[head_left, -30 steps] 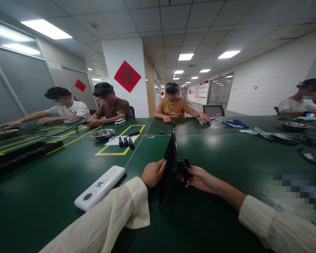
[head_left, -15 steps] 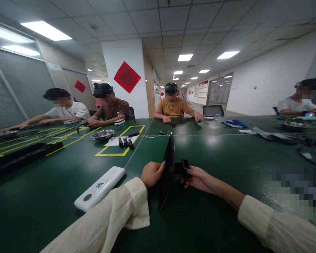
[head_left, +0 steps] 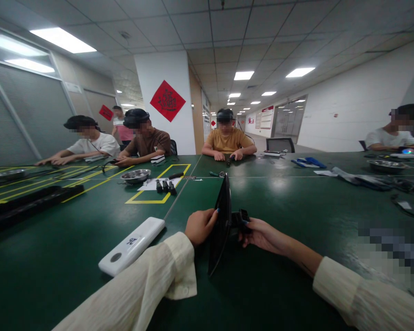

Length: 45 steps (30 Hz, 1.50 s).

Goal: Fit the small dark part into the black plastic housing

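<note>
Workpiece location: the thin black panel [head_left: 221, 234] stands nearly edge-on to the view, front and centre above the green tabletop [head_left: 290, 211]. A black ribbed mount [head_left: 240, 220] projects from its right side. Whether the panel's lower edge touches the tabletop cannot be determined.

Hand state: the left hand [head_left: 200, 227] holds the panel by its left side, thumb laid against the face; the remaining fingers are largely hidden. The right hand [head_left: 258, 233] has its fingers closed narrowly around the mount.

Step in hand: judged to be a two-handed adjustment where mount meets panel. The next move probably calls for a steady left hold while the right hand turns or presses the mount — uneven force could tilt the panel.

Clearances: the widest open room lies to the right of the mount and beyond it. On the left, the white oblong case [head_left: 133, 247] lies just beside the left sleeve [head_left: 138, 285] and limits sideways travel. Three black cylindrical parts [head_left: 165, 186] and a steel bowl [head_left: 131, 181] stand well apart, farther left. The panel's upper tip appears close to the tabletop seam [head_left: 279, 176] — an overlap in view only.
</note>
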Tool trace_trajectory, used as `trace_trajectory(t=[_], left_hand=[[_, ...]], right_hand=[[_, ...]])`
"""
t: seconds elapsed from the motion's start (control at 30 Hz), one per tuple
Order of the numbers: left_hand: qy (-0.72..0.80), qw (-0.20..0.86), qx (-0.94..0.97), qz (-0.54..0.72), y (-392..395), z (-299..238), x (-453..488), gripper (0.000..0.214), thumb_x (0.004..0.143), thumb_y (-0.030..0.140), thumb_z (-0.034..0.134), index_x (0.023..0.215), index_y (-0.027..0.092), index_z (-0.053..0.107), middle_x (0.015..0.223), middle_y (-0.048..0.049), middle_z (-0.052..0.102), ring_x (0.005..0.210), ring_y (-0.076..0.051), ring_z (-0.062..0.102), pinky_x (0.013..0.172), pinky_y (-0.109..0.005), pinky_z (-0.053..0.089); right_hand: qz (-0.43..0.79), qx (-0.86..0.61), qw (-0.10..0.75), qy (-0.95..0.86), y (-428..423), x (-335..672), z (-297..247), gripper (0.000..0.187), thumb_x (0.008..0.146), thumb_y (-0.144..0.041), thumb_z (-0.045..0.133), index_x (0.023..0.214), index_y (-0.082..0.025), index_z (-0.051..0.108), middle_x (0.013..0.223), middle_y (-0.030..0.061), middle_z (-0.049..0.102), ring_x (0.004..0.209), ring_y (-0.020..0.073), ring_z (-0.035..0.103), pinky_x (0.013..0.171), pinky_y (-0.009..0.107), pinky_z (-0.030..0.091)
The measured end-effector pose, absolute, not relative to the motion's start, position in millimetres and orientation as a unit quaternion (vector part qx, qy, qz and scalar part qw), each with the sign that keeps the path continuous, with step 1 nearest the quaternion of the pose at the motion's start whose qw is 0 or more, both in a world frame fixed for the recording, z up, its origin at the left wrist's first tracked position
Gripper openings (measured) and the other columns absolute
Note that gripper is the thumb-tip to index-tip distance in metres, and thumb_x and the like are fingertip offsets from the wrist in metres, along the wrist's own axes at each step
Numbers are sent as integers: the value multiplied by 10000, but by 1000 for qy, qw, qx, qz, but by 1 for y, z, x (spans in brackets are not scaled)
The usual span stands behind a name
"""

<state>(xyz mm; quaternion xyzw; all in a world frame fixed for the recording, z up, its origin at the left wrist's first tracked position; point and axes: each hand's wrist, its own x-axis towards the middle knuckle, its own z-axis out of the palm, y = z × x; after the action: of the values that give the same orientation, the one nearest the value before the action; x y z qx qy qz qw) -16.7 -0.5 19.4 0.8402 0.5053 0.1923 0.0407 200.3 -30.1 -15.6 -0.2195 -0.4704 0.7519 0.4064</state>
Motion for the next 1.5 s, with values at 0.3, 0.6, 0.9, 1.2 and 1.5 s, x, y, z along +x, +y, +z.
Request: trace_trajectory(t=[0.3,0.6,0.9,1.2,1.5], left_hand=[[506,30,841,187,-5,19,-18,401,892,346,230,776,189,581,753,-52,639,740,-179,595,612,-241,332],[511,72,834,197,-1,16,-16,491,907,387,193,733,175,600,721,-64,634,688,-169,589,579,-234,326],[511,63,830,213,-4,19,-14,417,908,372,218,758,182,558,724,-47,623,673,-161,583,585,-231,336],[500,55,843,191,0,16,-17,486,921,397,162,795,190,584,725,-55,631,706,-172,601,608,-229,352],[493,58,847,191,-1,17,-17,477,921,388,170,791,185,582,729,-58,634,713,-173,607,607,-230,355]], right_hand=[[751,-219,407,-471,-29,199,-17,278,779,-315,623,963,-121,547,774,74,618,701,162,584,616,285,458],[747,-223,410,-474,-29,199,-17,285,783,-323,617,965,-118,538,776,79,619,703,165,584,622,289,461],[750,-219,408,-473,-29,199,-17,291,776,-320,624,970,-117,549,791,84,621,712,169,588,625,294,461],[751,-225,406,-470,-31,200,-15,286,781,-312,620,979,-122,541,790,80,618,716,166,587,634,293,460],[743,-230,409,-477,-27,199,-20,306,768,-345,627,963,-125,539,740,72,623,665,161,590,586,278,469]])
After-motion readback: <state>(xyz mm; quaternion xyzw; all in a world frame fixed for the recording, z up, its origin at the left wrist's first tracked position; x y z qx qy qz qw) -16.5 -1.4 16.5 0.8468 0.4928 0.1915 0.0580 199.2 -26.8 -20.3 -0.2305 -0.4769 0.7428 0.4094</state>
